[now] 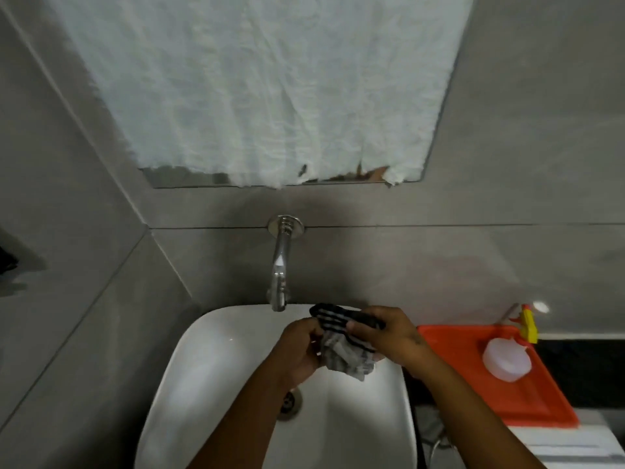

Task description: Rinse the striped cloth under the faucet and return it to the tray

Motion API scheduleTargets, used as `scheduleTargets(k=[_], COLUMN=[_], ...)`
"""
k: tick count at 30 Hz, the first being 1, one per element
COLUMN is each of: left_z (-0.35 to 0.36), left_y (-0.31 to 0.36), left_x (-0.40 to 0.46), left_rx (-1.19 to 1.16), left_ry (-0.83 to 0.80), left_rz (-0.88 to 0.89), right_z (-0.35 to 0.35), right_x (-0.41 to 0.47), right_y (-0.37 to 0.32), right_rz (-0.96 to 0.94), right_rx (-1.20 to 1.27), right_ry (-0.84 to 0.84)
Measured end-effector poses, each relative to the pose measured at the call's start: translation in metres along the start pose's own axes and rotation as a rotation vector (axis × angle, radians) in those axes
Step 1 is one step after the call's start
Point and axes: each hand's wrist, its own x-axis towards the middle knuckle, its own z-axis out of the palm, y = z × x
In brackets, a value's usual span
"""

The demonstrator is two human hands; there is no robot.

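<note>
The striped cloth [341,353], grey with black and white bands, is bunched between both hands over the white sink basin [209,360]. My left hand [299,346] grips its left side. My right hand [389,336] clamps its upper right edge, thumb on top. The cloth sits just right of and below the chrome faucet spout [279,286], which comes out of the wall. I see no water stream. The orange tray [466,377] lies to the right of the basin.
A white spray bottle [507,358] with a yellow trigger lies in the tray. The drain [289,402] is partly hidden by my left forearm. A mirror covered with white paper [270,82] hangs above. Grey tiled walls close in at the left.
</note>
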Motion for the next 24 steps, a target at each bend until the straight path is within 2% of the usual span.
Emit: scheduleTargets(k=[5, 8, 10, 13, 15, 18, 20, 24], left_z=[0.092, 0.16, 0.193, 0.224, 0.231, 0.231, 0.227, 0.222], left_y=[-0.012, -0.041, -0.072, -0.127, -0.159, -0.196, -0.214, -0.214], left_x=[0.061, 0.115, 0.154, 0.214, 0.246, 0.276, 0.284, 0.278], left_rx=[0.52, 0.98, 1.258, 1.579, 1.751, 2.003, 2.075, 2.008], left_ry=[0.022, -0.026, -0.077, -0.161, -0.2, -0.208, -0.26, -0.343], left_rz=[0.09, 0.196, 0.257, 0.294, 0.329, 0.421, 0.405, 0.34], right_z=[-0.055, -0.085, -0.099, -0.117, -0.124, -0.125, -0.123, -0.122], right_x=[-0.036, -0.041, -0.033, -0.009, 0.009, 0.022, 0.023, 0.024], right_y=[0.081, 0.134, 0.17, 0.224, 0.257, 0.292, 0.307, 0.303], right_rz=[0.384, 0.508, 0.572, 0.652, 0.674, 0.727, 0.723, 0.75], right_rx=[0.625, 0.803, 0.743, 0.469, 0.31, 0.099, 0.027, -0.124], right_ry=[0.173, 0.362, 0.478, 0.548, 0.544, 0.45, 0.401, 0.325])
